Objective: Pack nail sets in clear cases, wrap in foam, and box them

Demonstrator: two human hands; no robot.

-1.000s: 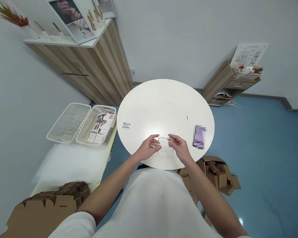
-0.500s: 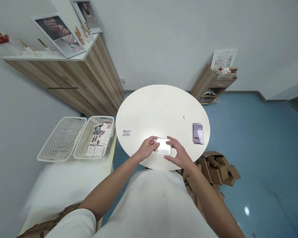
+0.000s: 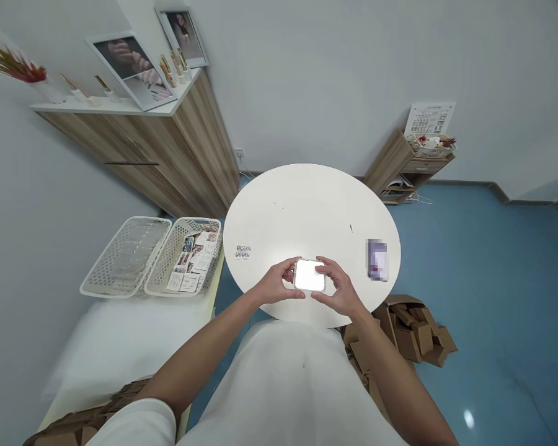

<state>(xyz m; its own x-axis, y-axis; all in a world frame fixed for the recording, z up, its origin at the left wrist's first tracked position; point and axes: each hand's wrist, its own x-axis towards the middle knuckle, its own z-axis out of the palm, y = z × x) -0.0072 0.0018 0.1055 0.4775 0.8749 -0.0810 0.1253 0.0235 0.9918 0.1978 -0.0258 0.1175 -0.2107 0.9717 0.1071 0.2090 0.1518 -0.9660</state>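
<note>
Clear plastic is whitened by glare: the case (image 3: pixel 310 276) is held at the near side of the white table (image 3: pixel 307 198), pinched by left hand (image 3: pixel 279 283) and right hand (image 3: pixel 341 291); its contents cannot be told; leftward, the studded strip (image 3: pixel 243 252) is left untouched.

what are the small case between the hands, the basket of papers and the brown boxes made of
Small case: probably clear, glossy plastic, from its bright glare and pale rim; glass possible. Basket: likely smooth white plastic, from its evenly perforated walls. Brown boxes: apparently matte cardboard, from the folded flaps.
</note>
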